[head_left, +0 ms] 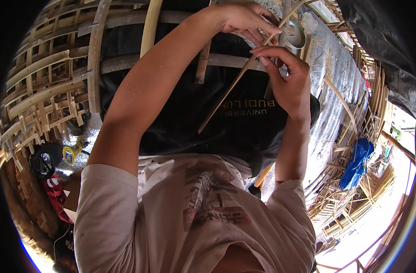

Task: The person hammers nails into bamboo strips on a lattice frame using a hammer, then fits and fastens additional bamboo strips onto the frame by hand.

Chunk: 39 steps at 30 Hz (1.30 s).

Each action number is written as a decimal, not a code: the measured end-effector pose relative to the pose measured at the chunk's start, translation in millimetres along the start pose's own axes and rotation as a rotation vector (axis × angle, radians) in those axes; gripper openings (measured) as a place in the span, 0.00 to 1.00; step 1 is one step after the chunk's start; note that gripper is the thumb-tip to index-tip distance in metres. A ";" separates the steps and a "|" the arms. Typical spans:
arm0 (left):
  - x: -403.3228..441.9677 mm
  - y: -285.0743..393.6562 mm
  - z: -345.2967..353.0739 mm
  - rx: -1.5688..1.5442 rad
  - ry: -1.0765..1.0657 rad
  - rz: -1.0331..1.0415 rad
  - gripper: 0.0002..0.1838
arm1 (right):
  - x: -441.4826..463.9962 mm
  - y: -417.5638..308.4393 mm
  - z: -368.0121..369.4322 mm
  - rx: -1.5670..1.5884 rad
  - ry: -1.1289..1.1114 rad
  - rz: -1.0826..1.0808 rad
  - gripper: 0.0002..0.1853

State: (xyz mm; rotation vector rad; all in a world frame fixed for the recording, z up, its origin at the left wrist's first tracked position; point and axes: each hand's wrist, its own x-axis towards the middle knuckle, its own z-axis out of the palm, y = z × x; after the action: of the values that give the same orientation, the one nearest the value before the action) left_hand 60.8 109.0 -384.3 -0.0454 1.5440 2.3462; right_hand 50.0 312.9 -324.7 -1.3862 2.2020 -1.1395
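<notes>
A thin bamboo strip [227, 93] runs slantwise from the top right down over a black cloth [185, 104] with gold lettering. My right hand [287, 75] pinches the strip between thumb and fingertips, near its middle. Higher up, my left hand [249, 20] reaches across from the left, its thumb and fingers closed around the same strip. The strip's lower end hangs free above the cloth. Close beside my hands is a round tin [296, 34] with a greenish rim, partly hidden by the strip and fingers.
Woven bamboo lattice [39, 86] and upright slats [96, 54] fill the left. Silvery foil sheeting [324, 86] lies to the right, with loose bamboo strips [353, 200] beyond. A blue cloth or bag [357, 163] rests there. A yellow roundish object [70, 154] and red item [57, 198] are left.
</notes>
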 end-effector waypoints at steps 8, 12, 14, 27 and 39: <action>-0.6 -0.8 1.4 -0.060 -0.025 0.000 0.28 | -5.5 13.6 -10.1 -0.069 0.037 0.048 0.05; -7.8 2.6 2.7 -0.065 -0.026 0.021 0.30 | -8.8 23.5 -27.9 0.056 0.022 0.066 0.09; -7.4 3.4 2.3 -0.055 -0.022 0.025 0.31 | -14.6 35.2 -59.6 0.046 -0.210 0.078 0.09; 4.1 -13.2 2.1 0.086 0.053 0.001 0.28 | -60.2 115.7 -126.6 -0.111 0.316 0.436 0.20; 5.2 -13.7 -0.3 0.061 0.152 0.017 0.26 | 2.5 56.0 21.2 0.001 0.378 0.231 0.10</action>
State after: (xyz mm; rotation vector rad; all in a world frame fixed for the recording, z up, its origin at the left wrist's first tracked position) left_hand 59.7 115.0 -397.7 -0.2014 1.6914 2.3545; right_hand 27.0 313.3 -380.0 -0.9397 2.5332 -1.4046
